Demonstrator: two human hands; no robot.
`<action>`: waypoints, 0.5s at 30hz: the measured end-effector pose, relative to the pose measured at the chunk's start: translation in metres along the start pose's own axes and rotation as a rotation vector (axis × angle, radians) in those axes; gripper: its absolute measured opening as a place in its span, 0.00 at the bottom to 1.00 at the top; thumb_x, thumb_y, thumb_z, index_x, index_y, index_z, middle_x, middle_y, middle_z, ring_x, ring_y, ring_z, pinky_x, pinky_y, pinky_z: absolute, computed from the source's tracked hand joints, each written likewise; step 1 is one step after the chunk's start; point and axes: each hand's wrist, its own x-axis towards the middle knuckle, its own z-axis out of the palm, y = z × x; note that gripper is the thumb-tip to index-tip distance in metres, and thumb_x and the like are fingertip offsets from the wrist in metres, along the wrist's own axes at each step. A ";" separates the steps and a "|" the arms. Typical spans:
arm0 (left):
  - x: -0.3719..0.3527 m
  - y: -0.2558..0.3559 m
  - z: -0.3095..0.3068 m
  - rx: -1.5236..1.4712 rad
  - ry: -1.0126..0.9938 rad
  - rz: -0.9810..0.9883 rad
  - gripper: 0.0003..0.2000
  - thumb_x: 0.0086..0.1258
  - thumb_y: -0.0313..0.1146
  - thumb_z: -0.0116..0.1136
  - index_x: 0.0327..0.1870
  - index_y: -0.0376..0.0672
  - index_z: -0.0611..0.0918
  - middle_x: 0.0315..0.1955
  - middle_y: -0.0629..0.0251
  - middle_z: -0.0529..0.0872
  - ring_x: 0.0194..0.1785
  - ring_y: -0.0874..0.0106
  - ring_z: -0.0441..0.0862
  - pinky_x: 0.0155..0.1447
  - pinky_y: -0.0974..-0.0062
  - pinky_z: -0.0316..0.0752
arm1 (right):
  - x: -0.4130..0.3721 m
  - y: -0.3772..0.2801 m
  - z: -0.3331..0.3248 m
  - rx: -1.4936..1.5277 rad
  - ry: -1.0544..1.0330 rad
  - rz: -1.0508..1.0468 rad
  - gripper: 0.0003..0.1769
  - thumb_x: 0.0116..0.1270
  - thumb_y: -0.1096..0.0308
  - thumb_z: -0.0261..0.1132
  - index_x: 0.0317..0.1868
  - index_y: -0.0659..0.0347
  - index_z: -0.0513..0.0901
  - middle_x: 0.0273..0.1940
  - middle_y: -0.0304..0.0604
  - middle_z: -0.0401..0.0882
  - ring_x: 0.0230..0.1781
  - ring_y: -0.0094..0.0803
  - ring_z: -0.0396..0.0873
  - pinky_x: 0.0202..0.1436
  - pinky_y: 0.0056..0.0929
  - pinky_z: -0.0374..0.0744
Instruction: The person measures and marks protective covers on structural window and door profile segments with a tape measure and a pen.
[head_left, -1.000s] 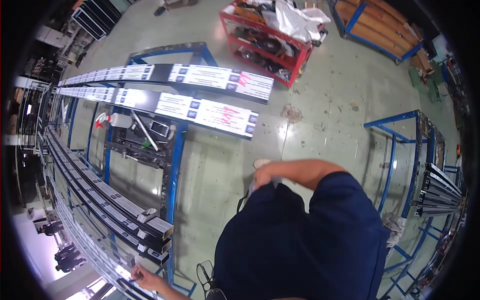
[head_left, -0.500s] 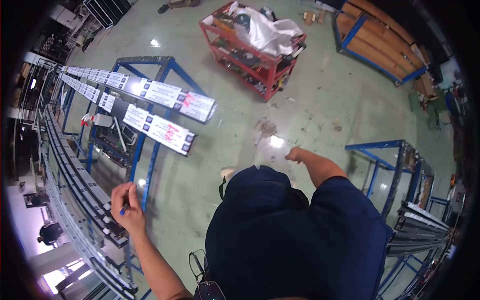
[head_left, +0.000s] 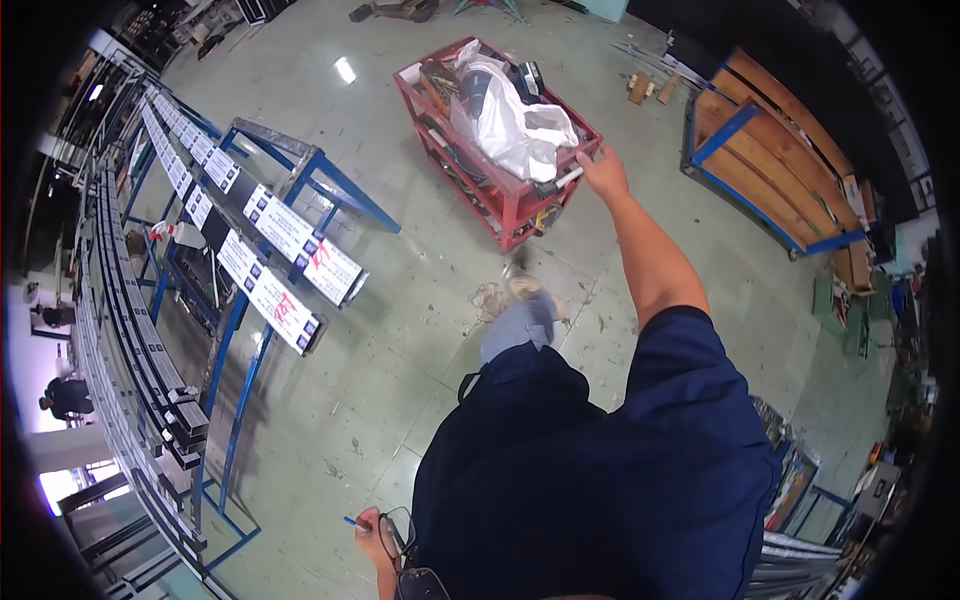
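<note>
My right hand reaches out to the near end of a red tool cart, its fingers closed at the corner around the cart's handle. On the cart's top shelf lies a crumpled white plastic bag among tools. Low beside my body, my left hand is closed on a blue pen. A pair of glasses partly overlaps that hand in the view.
To the left, two long label-wrapped profiles rest on blue trestles. More long profiles lie beyond them. A wooden-decked blue trolley stands at the right, and a person is at the far left.
I have stepped forward toward the red cart. My right hand has extended and taken hold of the cart's end. My left hand, with the pen, has dropped back beside my body.
</note>
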 end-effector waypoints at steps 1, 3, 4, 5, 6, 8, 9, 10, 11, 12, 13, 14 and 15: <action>0.006 0.054 0.022 0.005 0.010 -0.006 0.06 0.72 0.32 0.65 0.39 0.39 0.82 0.26 0.71 0.79 0.30 0.81 0.73 0.35 0.81 0.68 | 0.021 -0.014 -0.003 0.006 -0.011 -0.004 0.45 0.63 0.39 0.69 0.70 0.63 0.72 0.64 0.62 0.78 0.64 0.56 0.77 0.67 0.44 0.76; 0.037 0.156 0.077 -0.367 0.028 -0.211 0.07 0.73 0.34 0.66 0.42 0.41 0.83 0.26 0.74 0.80 0.27 0.84 0.70 0.30 0.83 0.64 | 0.066 -0.038 -0.001 -0.249 -0.065 -0.058 0.44 0.62 0.39 0.69 0.71 0.58 0.72 0.63 0.60 0.79 0.65 0.55 0.77 0.68 0.45 0.75; 0.063 0.179 0.113 -0.370 0.027 -0.201 0.07 0.73 0.35 0.66 0.43 0.42 0.83 0.27 0.75 0.80 0.26 0.85 0.69 0.28 0.83 0.62 | 0.089 -0.043 0.006 -0.311 -0.073 -0.130 0.35 0.61 0.43 0.69 0.64 0.56 0.80 0.59 0.57 0.82 0.61 0.54 0.80 0.65 0.47 0.78; 0.091 0.204 0.147 -0.373 0.028 -0.194 0.08 0.73 0.36 0.66 0.43 0.43 0.83 0.27 0.77 0.80 0.24 0.86 0.68 0.27 0.83 0.60 | 0.115 -0.045 0.020 -0.306 -0.090 -0.146 0.35 0.61 0.43 0.69 0.64 0.56 0.80 0.59 0.57 0.82 0.61 0.54 0.80 0.65 0.47 0.78; 0.112 0.253 0.179 -0.403 0.026 -0.146 0.08 0.73 0.36 0.66 0.44 0.43 0.84 0.27 0.77 0.80 0.24 0.86 0.68 0.26 0.83 0.60 | 0.140 -0.043 0.034 -0.403 -0.283 -0.221 0.30 0.62 0.47 0.67 0.59 0.57 0.82 0.56 0.56 0.84 0.59 0.53 0.82 0.62 0.47 0.79; 0.160 0.346 0.243 -0.489 -0.032 -0.094 0.09 0.74 0.37 0.65 0.46 0.42 0.83 0.28 0.76 0.81 0.25 0.86 0.68 0.26 0.83 0.60 | 0.166 -0.041 0.059 -0.440 -0.488 -0.375 0.22 0.63 0.54 0.64 0.52 0.58 0.86 0.50 0.55 0.86 0.53 0.52 0.85 0.57 0.49 0.82; 0.185 0.385 0.276 -0.567 -0.059 -0.115 0.10 0.74 0.37 0.64 0.48 0.42 0.83 0.30 0.75 0.81 0.25 0.86 0.68 0.26 0.83 0.61 | 0.152 -0.043 0.070 -0.372 -0.501 -0.446 0.19 0.63 0.58 0.62 0.49 0.59 0.87 0.48 0.55 0.87 0.49 0.52 0.86 0.54 0.50 0.83; 0.205 0.422 0.303 -0.511 -0.108 -0.137 0.16 0.73 0.42 0.66 0.51 0.41 0.82 0.31 0.74 0.79 0.26 0.84 0.68 0.28 0.82 0.64 | 0.141 -0.034 0.092 -0.321 -0.590 -0.512 0.18 0.64 0.60 0.60 0.48 0.59 0.87 0.46 0.56 0.87 0.48 0.54 0.86 0.52 0.52 0.82; 0.223 0.452 0.329 -0.493 -0.144 -0.153 0.18 0.73 0.43 0.67 0.54 0.40 0.81 0.34 0.71 0.82 0.25 0.84 0.69 0.27 0.82 0.64 | 0.110 -0.041 0.084 -0.266 -0.612 -0.618 0.16 0.63 0.61 0.59 0.45 0.60 0.86 0.46 0.57 0.86 0.46 0.56 0.85 0.50 0.54 0.81; 0.242 0.480 0.355 -0.486 -0.180 -0.159 0.20 0.72 0.43 0.67 0.57 0.39 0.81 0.37 0.69 0.84 0.25 0.83 0.70 0.27 0.81 0.65 | 0.093 -0.035 0.098 -0.158 -0.799 -0.552 0.14 0.65 0.63 0.57 0.43 0.60 0.84 0.44 0.57 0.86 0.45 0.56 0.85 0.47 0.53 0.81; 0.262 0.504 0.374 -0.376 -0.233 -0.146 0.25 0.71 0.47 0.67 0.60 0.38 0.79 0.42 0.66 0.85 0.27 0.81 0.72 0.28 0.79 0.67 | 0.069 -0.023 0.110 -0.102 -0.566 -0.714 0.12 0.63 0.66 0.56 0.41 0.61 0.84 0.36 0.56 0.86 0.36 0.53 0.86 0.42 0.52 0.82; 0.280 0.523 0.390 -0.261 -0.286 -0.136 0.30 0.70 0.50 0.68 0.64 0.36 0.77 0.47 0.63 0.85 0.29 0.78 0.75 0.29 0.78 0.70 | 0.059 -0.009 0.113 0.010 -0.498 -0.890 0.10 0.65 0.65 0.57 0.39 0.59 0.82 0.32 0.55 0.85 0.33 0.52 0.85 0.39 0.52 0.82; 0.298 0.535 0.409 -0.226 -0.299 -0.106 0.34 0.68 0.53 0.68 0.66 0.35 0.76 0.50 0.60 0.85 0.32 0.75 0.78 0.32 0.74 0.73 | 0.049 -0.007 0.117 -0.042 -0.530 -0.836 0.08 0.66 0.65 0.57 0.36 0.59 0.80 0.30 0.54 0.84 0.32 0.51 0.85 0.39 0.52 0.81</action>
